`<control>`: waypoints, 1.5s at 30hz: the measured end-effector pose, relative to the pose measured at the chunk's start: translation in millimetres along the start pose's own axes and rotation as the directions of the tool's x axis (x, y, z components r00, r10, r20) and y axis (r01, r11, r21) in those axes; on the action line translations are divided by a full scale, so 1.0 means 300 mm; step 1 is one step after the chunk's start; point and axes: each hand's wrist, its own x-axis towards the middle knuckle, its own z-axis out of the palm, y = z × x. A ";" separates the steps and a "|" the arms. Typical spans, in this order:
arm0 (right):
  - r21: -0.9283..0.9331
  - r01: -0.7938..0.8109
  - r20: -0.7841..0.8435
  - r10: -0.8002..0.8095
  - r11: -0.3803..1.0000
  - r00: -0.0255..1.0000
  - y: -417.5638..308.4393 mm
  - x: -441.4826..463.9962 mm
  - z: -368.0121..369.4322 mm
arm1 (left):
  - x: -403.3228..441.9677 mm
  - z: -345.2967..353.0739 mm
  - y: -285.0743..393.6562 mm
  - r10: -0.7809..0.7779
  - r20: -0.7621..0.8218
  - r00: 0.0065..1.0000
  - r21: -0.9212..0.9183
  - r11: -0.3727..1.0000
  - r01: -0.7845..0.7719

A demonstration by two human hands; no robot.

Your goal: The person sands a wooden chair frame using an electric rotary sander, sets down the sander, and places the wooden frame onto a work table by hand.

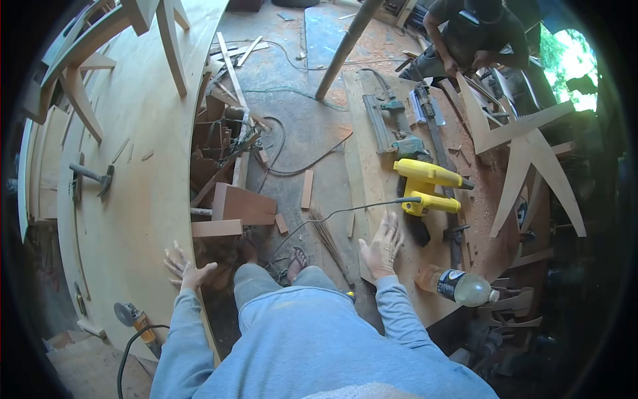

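Observation:
My left hand (189, 267) rests at the edge of the plywood surface (139, 219) on the left, its fingers spread and holding nothing. On the right, my right hand (382, 247) is by the near edge of the wooden bench (415, 266), fingers apart and empty. Just beyond it lies a yellow blower (428, 186) with a dark cord. A bottle (458, 286) with a dark label lies on its side, right of my right hand. Left of my left hand are a hammer (96, 178) and an angle grinder (136, 320).
A person (475, 40) works at the upper right beside wooden frame pieces (525, 143). A nail gun (395, 126) lies on the bench. Between the surfaces are offcuts (307, 189), cables and a slanted pole (345, 50). Curved wooden legs (171, 50) stand at the upper left.

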 end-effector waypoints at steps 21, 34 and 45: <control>-0.110 -0.148 0.401 0.180 0.983 0.898 0.090 0.072 0.024 | 0.142 0.102 -0.128 0.007 0.082 0.997 -0.079 0.997 -0.001; -0.090 -0.131 0.423 0.157 0.987 0.892 0.143 0.063 0.092 | 0.020 -0.001 -0.012 -0.017 0.039 0.999 -0.073 0.997 0.020; -0.058 -0.137 0.434 0.149 0.989 0.888 0.151 0.056 0.087 | 0.033 0.010 -0.011 0.012 0.020 1.000 -0.038 0.999 -0.011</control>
